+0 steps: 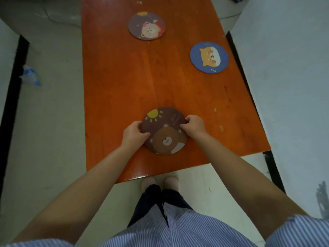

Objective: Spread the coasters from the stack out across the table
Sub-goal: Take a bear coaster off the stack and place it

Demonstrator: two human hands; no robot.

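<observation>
Head camera looked down on an orange wooden table that ran up the middle of the frame. At lower centre, near the table's near edge, sat the brown bear coaster, printed with a yellow sun and a bear face; whether more coasters lay under it could not be told. The left hand gripped its left rim, fingers curled over the edge and thumb on top. The right hand pinched its right rim in the same way. Two other coasters lay flat and well apart from it: a purple coaster with a pink animal at upper centre, and a blue coaster with an orange dog face at upper right, close to the table's right edge. Below the table edge showed slippers and a striped shirt.
</observation>
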